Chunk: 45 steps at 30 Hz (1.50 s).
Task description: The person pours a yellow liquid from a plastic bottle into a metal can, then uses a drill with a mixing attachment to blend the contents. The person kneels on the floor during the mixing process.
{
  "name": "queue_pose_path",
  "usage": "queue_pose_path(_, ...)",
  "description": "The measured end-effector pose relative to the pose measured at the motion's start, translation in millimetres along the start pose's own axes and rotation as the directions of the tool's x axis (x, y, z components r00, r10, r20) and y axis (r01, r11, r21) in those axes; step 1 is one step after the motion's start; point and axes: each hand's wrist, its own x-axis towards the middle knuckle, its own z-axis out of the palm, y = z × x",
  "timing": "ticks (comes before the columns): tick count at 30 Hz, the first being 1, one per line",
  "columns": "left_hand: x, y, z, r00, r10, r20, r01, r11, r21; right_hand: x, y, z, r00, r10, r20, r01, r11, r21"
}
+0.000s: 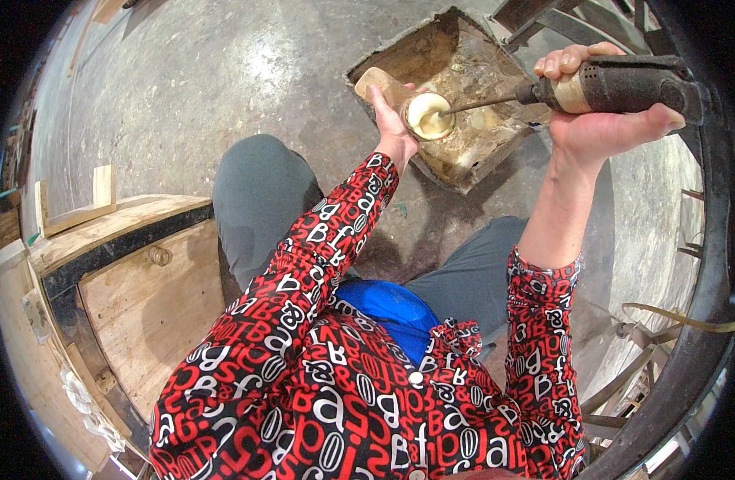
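Note:
My left hand [394, 124] is closed around a tan wooden-looking piece [380, 85]. Its rounded body shows past my fingers, and a pale round face [430, 116] with a shallow hollow points toward the right. In my right hand [595, 132] is a dark hand-held power grinder [615, 86], fingers wrapped over its body, with the thumb stretched along the near side. The grinder's long thin shaft [487, 103] runs left, its tip at the hollow. Whether the tip is spinning I cannot tell. Both hands are over a worn, dirty tray [463, 178].
Under the hands is a grey concrete floor [183, 104]. A plywood box [159, 280] with a black edge stands at my left, close to my knee [263, 188]. Dark metal framing [715, 264] curves along the right, with thin bars below it.

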Motion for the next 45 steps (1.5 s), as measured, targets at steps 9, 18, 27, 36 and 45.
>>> queue_pose_path(9,0.5,0.7,0.1,1.000,-0.006,0.012,0.006,1.000,-0.014,-1.0,-0.9,1.6,1.000,0.022,0.016,-0.022,0.998,0.061)
queue_pose_path(18,2.8,1.8,-1.8,1.000,0.003,0.018,-0.002,1.000,-0.007,-1.2,-2.4,2.5,0.999,0.031,0.030,-0.033,0.998,0.047)
queue_pose_path(27,4.4,1.5,-2.0,1.000,0.013,0.027,-0.012,1.000,-0.010,-1.6,-2.9,4.7,0.997,0.037,0.070,-0.044,0.994,0.103)
queue_pose_path(36,7.2,-4.2,-5.4,0.998,-0.031,0.061,0.035,0.998,-0.059,-5.2,-0.8,16.9,0.984,-0.024,0.177,0.013,0.998,0.061)
queue_pose_path(45,-1.5,-7.9,-0.9,0.992,-0.111,0.058,0.112,0.994,-0.015,-7.1,2.2,18.5,0.982,-0.035,0.184,0.025,0.998,0.056)
